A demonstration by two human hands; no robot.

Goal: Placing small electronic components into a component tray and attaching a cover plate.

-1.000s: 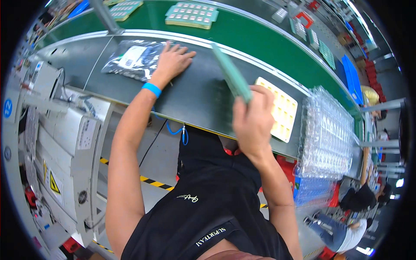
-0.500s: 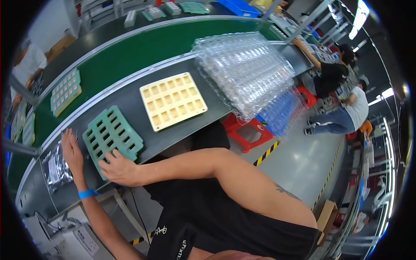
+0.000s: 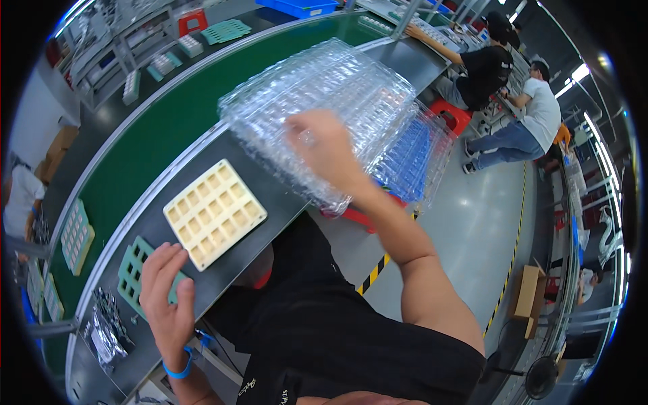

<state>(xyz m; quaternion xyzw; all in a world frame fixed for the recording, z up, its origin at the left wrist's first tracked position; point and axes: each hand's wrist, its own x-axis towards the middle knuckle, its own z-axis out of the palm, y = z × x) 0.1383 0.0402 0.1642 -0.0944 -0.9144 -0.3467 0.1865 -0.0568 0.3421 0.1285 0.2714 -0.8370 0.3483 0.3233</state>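
Observation:
My left hand (image 3: 167, 297) is raised over the green slotted tray (image 3: 131, 270), its fingers stretched and thumb apart, covering part of the tray. Whether it touches the tray, I cannot tell. Beside them on the dark worktop lies the cream tray (image 3: 214, 214) with rows of square pockets. My right hand (image 3: 325, 150) is over the stack of clear plastic blister trays (image 3: 290, 88) on the right. Motion smears its fingers, so any grip on the plastic cannot be made out.
A silvery bag (image 3: 108, 341) with small dark parts lies near the worktop's left end. Beyond runs a green conveyor (image 3: 158, 121) carrying filled green trays (image 3: 77, 236). Blue plastic trays (image 3: 408, 152) rest by a red stool (image 3: 361, 217) on the right. Two people are at work farther right.
My right hand has left the green tray and swung right to the clear plastic stack. My left hand has moved from beside the bag to over the green tray. The view has turned.

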